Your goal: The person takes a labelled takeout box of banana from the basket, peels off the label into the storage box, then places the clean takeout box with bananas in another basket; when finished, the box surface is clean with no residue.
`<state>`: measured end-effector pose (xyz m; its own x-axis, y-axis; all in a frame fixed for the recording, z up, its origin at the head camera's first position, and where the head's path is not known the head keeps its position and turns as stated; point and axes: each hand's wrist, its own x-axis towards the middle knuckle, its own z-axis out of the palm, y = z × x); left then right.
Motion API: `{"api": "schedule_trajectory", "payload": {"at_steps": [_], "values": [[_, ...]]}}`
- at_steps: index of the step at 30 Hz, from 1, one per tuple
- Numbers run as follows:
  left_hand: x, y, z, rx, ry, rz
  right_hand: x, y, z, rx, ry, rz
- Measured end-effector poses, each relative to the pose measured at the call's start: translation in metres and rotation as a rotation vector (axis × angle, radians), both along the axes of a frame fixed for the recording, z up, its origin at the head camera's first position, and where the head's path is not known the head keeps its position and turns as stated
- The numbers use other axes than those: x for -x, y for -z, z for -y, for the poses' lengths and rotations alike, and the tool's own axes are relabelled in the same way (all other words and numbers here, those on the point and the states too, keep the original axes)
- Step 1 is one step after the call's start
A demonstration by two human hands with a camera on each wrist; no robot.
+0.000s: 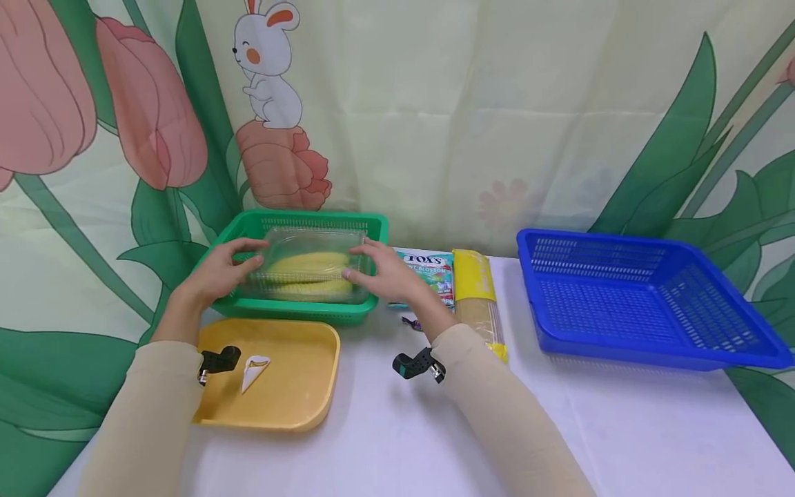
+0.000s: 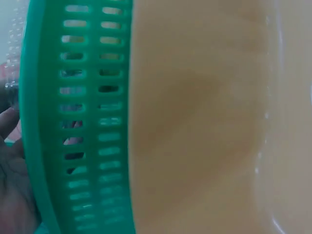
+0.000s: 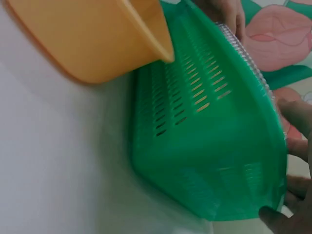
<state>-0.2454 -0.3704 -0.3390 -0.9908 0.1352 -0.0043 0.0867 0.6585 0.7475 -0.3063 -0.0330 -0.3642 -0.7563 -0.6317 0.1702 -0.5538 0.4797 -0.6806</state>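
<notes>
A clear plastic box [image 1: 310, 240] sits in the green basket [image 1: 292, 308] at the back left, its ridged edge close to the basket's rim. Long yellow pieces, banana-like in shape, [image 1: 313, 264] show through the plastic. My left hand [image 1: 214, 275] holds the box's left end, thumb and fingers bent around the edge. At the opposite end my right hand [image 1: 394, 276] grips it, the thumb on the front side and the fingers over the top. In the right wrist view the right fingers [image 3: 297, 114] overlap the basket's rim. The left wrist view hides most of the left hand behind the basket wall.
In front of the green basket stands a yellow-orange tray [image 1: 286, 386] with a small white piece [image 1: 254, 371] in it. Right of the basket lie a FOX'S candy bag [image 1: 428, 276], a yellow-topped packet [image 1: 475, 276] and a small dark item [image 1: 411, 323]. A blue basket [image 1: 621, 352] stands farther right.
</notes>
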Motion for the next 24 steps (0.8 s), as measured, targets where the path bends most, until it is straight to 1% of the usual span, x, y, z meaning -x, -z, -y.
{"api": "schedule_trajectory", "payload": {"at_steps": [4, 8, 12, 15, 16, 19, 24], "values": [[0.0, 0.005, 0.001, 0.023, 0.013, -0.012, 0.002, 0.007, 0.0, -0.079, -0.014, -0.043], [0.003, 0.004, -0.002, 0.044, -0.002, -0.008, 0.005, 0.008, 0.001, -0.12, 0.0, -0.071], [0.006, 0.002, -0.007, 0.147, 0.012, 0.007, 0.006, 0.005, 0.003, -0.161, 0.021, -0.084], [0.006, 0.004, -0.01, 0.233, 0.041, -0.006, 0.007, 0.004, 0.005, -0.196, 0.025, -0.091], [0.006, 0.005, -0.011, 0.247, 0.043, -0.008, 0.007, 0.004, 0.005, -0.207, 0.024, -0.088], [0.005, 0.008, -0.011, 0.27, 0.043, -0.005, 0.007, 0.004, 0.006, -0.233, 0.016, -0.087], [0.006, 0.011, -0.008, 0.265, 0.044, 0.022, 0.007, 0.001, 0.009, -0.281, 0.02, -0.094]]}}
